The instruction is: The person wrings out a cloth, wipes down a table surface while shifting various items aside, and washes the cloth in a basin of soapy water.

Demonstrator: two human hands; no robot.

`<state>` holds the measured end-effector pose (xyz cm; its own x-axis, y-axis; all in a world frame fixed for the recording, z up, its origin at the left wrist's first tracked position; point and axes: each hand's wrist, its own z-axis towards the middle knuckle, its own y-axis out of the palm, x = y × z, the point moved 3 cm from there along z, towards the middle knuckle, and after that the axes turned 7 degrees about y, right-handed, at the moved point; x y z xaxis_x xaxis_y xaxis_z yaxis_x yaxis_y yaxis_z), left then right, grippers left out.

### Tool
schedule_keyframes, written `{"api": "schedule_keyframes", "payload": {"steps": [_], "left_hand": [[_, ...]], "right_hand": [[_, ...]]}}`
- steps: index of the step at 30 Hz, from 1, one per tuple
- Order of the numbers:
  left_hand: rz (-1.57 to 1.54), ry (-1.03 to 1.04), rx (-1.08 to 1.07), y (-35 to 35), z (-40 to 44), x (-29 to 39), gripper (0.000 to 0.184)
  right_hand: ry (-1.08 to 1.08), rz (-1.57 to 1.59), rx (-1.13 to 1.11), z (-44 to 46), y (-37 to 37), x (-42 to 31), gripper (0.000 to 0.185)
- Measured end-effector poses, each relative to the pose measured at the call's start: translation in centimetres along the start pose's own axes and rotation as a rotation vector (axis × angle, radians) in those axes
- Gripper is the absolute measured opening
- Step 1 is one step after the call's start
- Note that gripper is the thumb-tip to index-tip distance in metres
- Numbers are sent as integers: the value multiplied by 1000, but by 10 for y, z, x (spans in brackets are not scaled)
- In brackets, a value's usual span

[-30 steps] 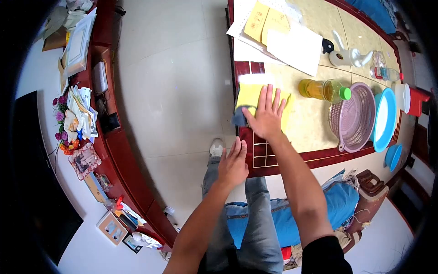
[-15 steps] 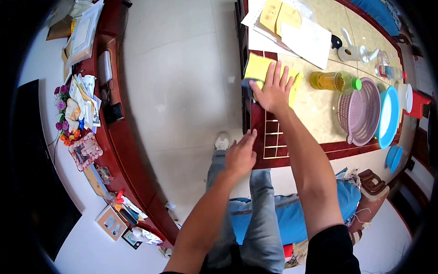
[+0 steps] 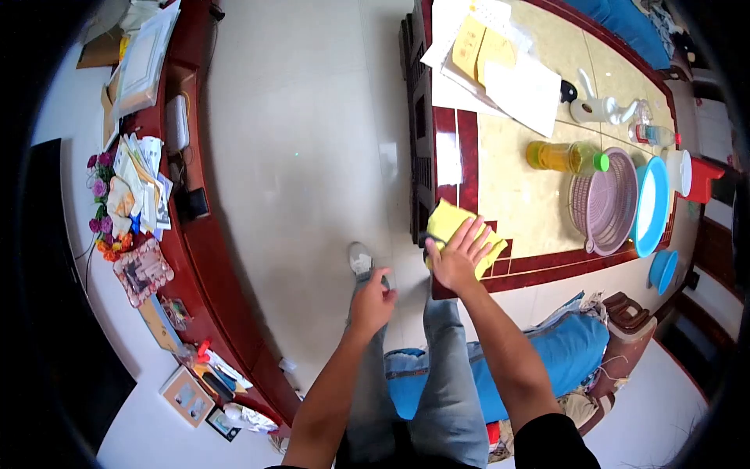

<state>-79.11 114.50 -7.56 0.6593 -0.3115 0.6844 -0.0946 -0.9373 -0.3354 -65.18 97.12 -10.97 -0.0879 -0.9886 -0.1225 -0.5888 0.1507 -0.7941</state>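
My right hand [image 3: 459, 256] lies flat with fingers spread on a yellow cloth [image 3: 449, 222] at the near left corner of the table [image 3: 539, 211]. A small dark patch shows at the cloth's left side, by my thumb. Past the corner, my left hand [image 3: 371, 306] hangs in the air above my leg, touching nothing. Its index finger is stretched out and the others are loosely bent; nothing shows in it.
Papers [image 3: 519, 90] and yellow envelopes [image 3: 484, 53] lie at the table's far end. Toward the right are a bottle of yellow liquid [image 3: 562, 156], a purple basket [image 3: 605, 203] and a blue basin [image 3: 652, 207]. A cluttered red cabinet [image 3: 226, 313] stands on the left.
My right hand has slid the yellow cloth along the table's left edge toward me, down to the corner. My left hand has moved away from the table edge, left and nearer my body.
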Motion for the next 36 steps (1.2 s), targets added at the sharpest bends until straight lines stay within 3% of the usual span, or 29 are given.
{"api": "schedule_keyframes", "payload": {"steps": [4, 8, 12, 16, 20, 23, 26, 27, 34, 36], "left_hand": [[-88, 21, -136, -25, 19, 14, 34], [70, 171, -144, -81, 49, 64, 33], [151, 379, 72, -127, 88, 98, 39], [127, 370, 182, -150, 173, 152, 58], [-80, 180, 188, -122, 263, 217, 87], [-57, 159, 349, -104, 306, 274, 100], [-131, 168, 342, -90, 354, 290, 112], [33, 127, 374, -87, 368, 287, 116], [183, -283, 282, -88, 404, 289, 97], [285, -309, 251, -89, 405, 300, 101]], "right_hand": [[554, 200, -197, 73, -43, -58, 135], [722, 320, -219, 109, -77, -83, 135], [829, 448, -258, 131, -97, -88, 136], [833, 412, -267, 133, -98, -92, 137], [815, 436, -347, 132, -116, -90, 137], [818, 445, -372, 133, -118, -88, 137], [801, 466, -419, 132, -125, -88, 135], [788, 480, -442, 132, -125, -86, 135], [714, 626, -307, 129, -103, -84, 135], [703, 650, -272, 129, -96, -84, 134]]}}
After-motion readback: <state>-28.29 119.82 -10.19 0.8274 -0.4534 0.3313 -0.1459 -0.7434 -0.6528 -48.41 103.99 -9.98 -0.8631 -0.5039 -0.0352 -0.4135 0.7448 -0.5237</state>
